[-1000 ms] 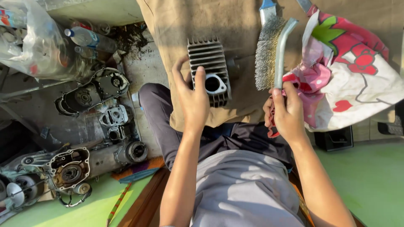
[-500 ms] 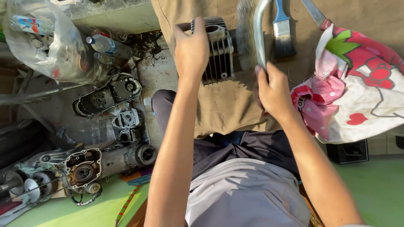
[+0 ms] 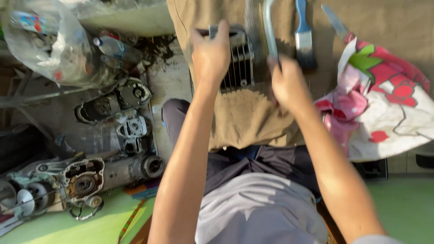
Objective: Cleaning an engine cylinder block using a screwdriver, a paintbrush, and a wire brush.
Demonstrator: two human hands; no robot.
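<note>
Metal finned cylinder (image 3: pixel 237 61) clamped in the left hand (image 3: pixel 211 56) grip; right hand (image 3: pixel 287 83) grip clamped on wire brush (image 3: pixel 267 31)

Warm sunlight falls across a green floor (image 3: pixel 402 203) below the right hand's side, a tan cloth (image 3: pixel 244 117) spreads beneath both hands, greasy engine casings (image 3: pixel 113 131) crowd the ground left of the left hand, and a clear plastic bag (image 3: pixel 49 45) sits beyond them.
</note>
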